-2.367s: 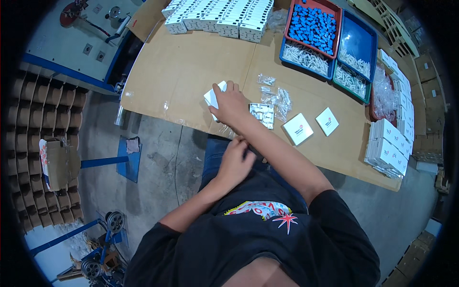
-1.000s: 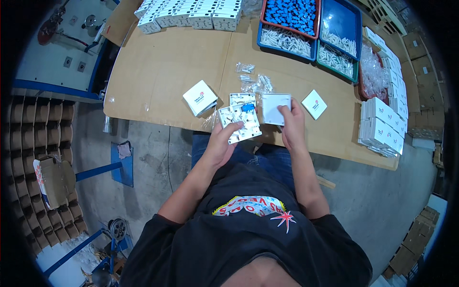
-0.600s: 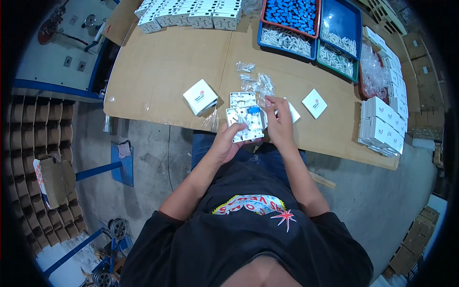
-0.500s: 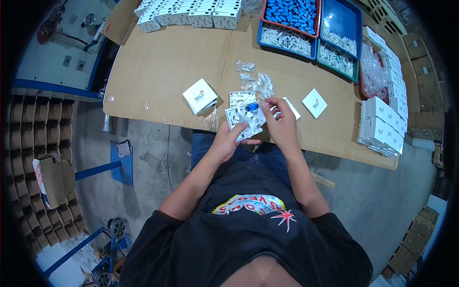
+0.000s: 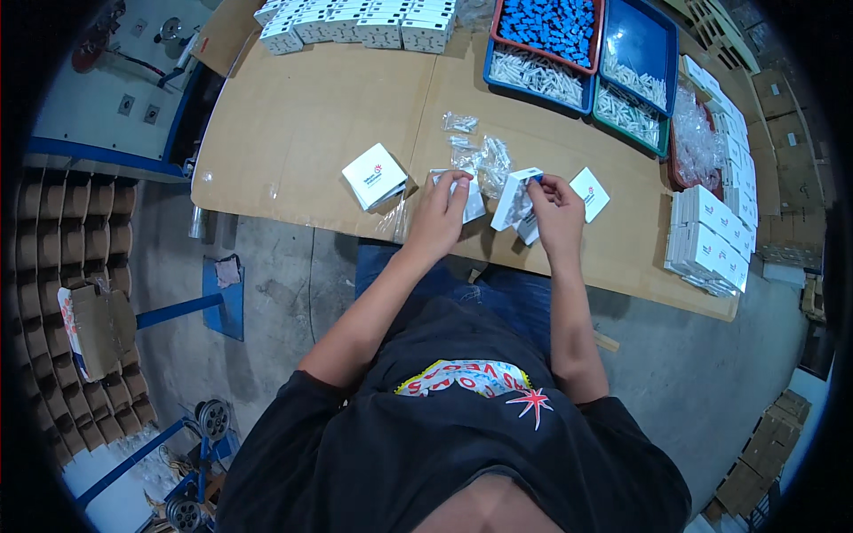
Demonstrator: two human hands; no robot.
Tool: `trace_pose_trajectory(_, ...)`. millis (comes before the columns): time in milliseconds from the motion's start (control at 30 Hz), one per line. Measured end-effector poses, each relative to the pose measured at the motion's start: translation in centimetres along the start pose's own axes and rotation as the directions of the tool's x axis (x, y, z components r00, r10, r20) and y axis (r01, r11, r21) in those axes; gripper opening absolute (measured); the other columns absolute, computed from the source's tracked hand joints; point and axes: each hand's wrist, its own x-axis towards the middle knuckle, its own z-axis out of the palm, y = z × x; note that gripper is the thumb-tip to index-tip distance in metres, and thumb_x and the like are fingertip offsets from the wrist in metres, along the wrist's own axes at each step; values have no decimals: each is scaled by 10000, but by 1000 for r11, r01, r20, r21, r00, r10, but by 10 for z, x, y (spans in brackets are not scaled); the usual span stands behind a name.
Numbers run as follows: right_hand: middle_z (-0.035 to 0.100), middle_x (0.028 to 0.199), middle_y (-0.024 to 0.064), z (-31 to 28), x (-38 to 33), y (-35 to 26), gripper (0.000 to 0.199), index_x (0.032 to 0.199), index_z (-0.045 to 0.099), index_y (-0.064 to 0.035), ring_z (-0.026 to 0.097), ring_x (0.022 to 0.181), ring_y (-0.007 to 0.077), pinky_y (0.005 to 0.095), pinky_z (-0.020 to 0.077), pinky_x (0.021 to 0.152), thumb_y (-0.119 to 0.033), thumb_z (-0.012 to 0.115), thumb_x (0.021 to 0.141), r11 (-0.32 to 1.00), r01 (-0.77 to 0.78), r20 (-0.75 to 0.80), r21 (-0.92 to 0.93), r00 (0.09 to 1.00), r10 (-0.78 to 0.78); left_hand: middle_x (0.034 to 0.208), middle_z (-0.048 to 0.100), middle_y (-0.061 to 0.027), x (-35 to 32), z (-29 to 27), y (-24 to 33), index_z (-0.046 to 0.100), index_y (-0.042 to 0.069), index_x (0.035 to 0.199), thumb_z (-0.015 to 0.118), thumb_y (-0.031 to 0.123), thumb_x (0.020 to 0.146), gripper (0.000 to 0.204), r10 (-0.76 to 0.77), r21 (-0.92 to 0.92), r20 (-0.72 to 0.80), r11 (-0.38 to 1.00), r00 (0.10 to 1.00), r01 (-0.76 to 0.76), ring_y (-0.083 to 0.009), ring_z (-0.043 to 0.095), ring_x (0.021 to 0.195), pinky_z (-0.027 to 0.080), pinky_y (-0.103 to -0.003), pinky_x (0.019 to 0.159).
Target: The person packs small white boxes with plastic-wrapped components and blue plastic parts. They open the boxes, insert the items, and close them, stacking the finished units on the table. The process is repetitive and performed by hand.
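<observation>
A white square piece (image 5: 508, 200) stands tilted in my right hand (image 5: 558, 218), pinched between thumb and fingers near its upper edge. Something greyish shows on its inner side, too small to make out. To the left, the bent fingers of my left hand (image 5: 437, 218) grip another white flat piece (image 5: 474, 206), which they partly cover. Just beyond the hands lie small clear bags of white plugs (image 5: 494, 163). Left of my left hand is a small stack of white square cards (image 5: 375, 176). Another white square card (image 5: 590, 194) lies right of my right hand, partly behind it.
Trays of blue parts (image 5: 546, 31) and white plugs (image 5: 538, 75) stand at the back right. White boxes (image 5: 364, 25) line the far edge. More white packs (image 5: 708, 240) are stacked at the right, beside a bin of clear bags (image 5: 697, 133). Cardboard (image 5: 320, 115) covers the table.
My hands have moved apart. The printed white piece with the blue part is no longer visible in my left hand; my right hand now holds up a tilted white square piece.
</observation>
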Motion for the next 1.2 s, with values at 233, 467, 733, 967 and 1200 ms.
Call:
trace_pose_trajectory(233, 704, 1013, 88, -3, -10, -10, 338, 1168, 722, 15, 660, 853, 146, 295, 537, 765, -138, 779, 872, 986, 158, 130, -51, 980, -150, 1399, 521, -292, 1, 3, 11, 604, 124, 1388, 592, 317, 1028, 409, 478, 713, -198, 669, 856, -209, -400, 554, 1262, 429, -444, 1071)
trace_pose_trajectory(467, 677, 1086, 130, 10, -34, -40, 404, 1157, 690, 2, 675, 1026, 314, 365, 535, 878, -158, 777, 797, 875, 477, 498, -86, 781, -377, 1316, 637, -95, -25, -3, 45, 496, 88, 1475, 428, 509, 1100, 568, -361, -561, 444, 602, 820, 568, -180, 654, 1154, 529, -336, 973)
trace_pose_trajectory(733, 705, 1108, 161, 16, -42, -40, 370, 1186, 679, 22, 699, 1016, 311, 367, 538, 870, -120, 776, 858, 863, 492, 608, -115, 722, -330, 1186, 686, -34, -42, 3, 19, 547, 131, 1383, 391, 625, 1068, 606, -382, -659, 576, 306, 723, 687, -171, 694, 1059, 564, -360, 901)
trace_pose_trajectory(967, 719, 1036, 190, 16, -48, -36, 375, 1233, 664, -13, 700, 889, 375, 425, 557, 763, -216, 739, 927, 854, 493, 558, -168, 762, -330, 1162, 706, -53, -41, 15, 10, 588, 152, 1340, 420, 605, 1069, 555, -351, -732, 575, 183, 739, 657, -204, 708, 1044, 563, -401, 918)
trace_pose_trajectory(1200, 724, 1000, 162, 4, -34, -60, 382, 1266, 664, -5, 713, 886, 291, 352, 547, 783, -133, 746, 916, 870, 485, 350, -87, 832, -430, 1272, 683, -122, -37, 1, 25, 457, 126, 1517, 278, 612, 1086, 673, -236, -787, 540, 198, 808, 584, -266, 703, 1114, 571, -475, 976)
